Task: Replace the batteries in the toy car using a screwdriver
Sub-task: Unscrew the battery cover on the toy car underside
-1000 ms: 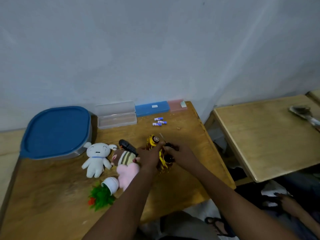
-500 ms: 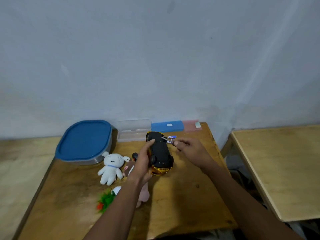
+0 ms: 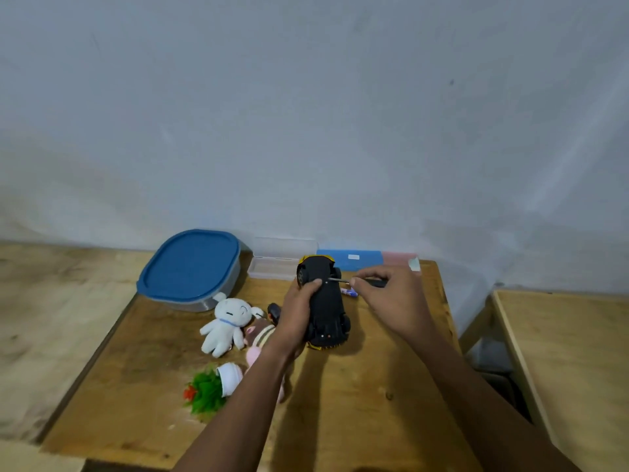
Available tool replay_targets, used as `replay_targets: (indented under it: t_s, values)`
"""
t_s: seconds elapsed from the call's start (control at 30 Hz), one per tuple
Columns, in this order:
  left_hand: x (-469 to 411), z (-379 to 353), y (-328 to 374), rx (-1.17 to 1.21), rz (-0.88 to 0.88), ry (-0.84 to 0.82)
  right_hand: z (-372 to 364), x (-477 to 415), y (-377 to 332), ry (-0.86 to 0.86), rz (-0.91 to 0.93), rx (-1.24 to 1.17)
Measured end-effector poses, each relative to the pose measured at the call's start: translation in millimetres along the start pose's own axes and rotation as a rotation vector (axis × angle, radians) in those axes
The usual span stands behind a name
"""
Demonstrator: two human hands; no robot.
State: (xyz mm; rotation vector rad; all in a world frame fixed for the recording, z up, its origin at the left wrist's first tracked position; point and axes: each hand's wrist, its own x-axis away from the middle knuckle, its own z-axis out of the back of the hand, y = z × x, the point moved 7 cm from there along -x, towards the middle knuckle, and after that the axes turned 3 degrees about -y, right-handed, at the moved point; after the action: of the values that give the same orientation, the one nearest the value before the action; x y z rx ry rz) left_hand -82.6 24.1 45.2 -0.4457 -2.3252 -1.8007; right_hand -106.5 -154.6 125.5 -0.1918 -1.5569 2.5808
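The toy car [image 3: 326, 301] is flipped over, its black underside up and yellow body showing at both ends. My left hand [image 3: 296, 315] grips its left side, thumb resting on the underside. My right hand [image 3: 391, 301] pinches a small screwdriver [image 3: 340, 280] with a dark handle; its metal tip touches the far part of the underside. A blue-and-white battery [image 3: 350, 292] lies on the wooden table [image 3: 357, 403] just right of the car, partly hidden by my right hand.
A blue-lidded container [image 3: 190, 267] stands at the back left, beside a clear case [image 3: 272, 267] and blue [image 3: 354, 258] and pink [image 3: 398, 257] cases by the wall. A white plush [image 3: 226, 321], other soft toys and a tipped toy plant [image 3: 211, 390] lie left of my arm. A second table [image 3: 571, 362] is to the right.
The car has been turned underside up and lifted toward the far end of the table in my left hand. The screwdriver tip has come onto the underside. The camera view has tilted upward.
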Motion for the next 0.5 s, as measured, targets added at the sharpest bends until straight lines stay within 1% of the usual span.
replay_targets:
  t_s: [0.2, 0.3, 0.5]
  values:
    - [-11, -4, 8, -0.035, -0.037, -0.011, 3, -6, 2, -0.006, -0.036, 0.003]
    - [-16, -7, 7, -0.041, -0.041, -0.029, 3, -8, 0, -0.014, -0.02, 0.01]
    - [-17, -10, 10, -0.032, -0.056, -0.013, 7, -11, -6, 0.001, 0.019, 0.037]
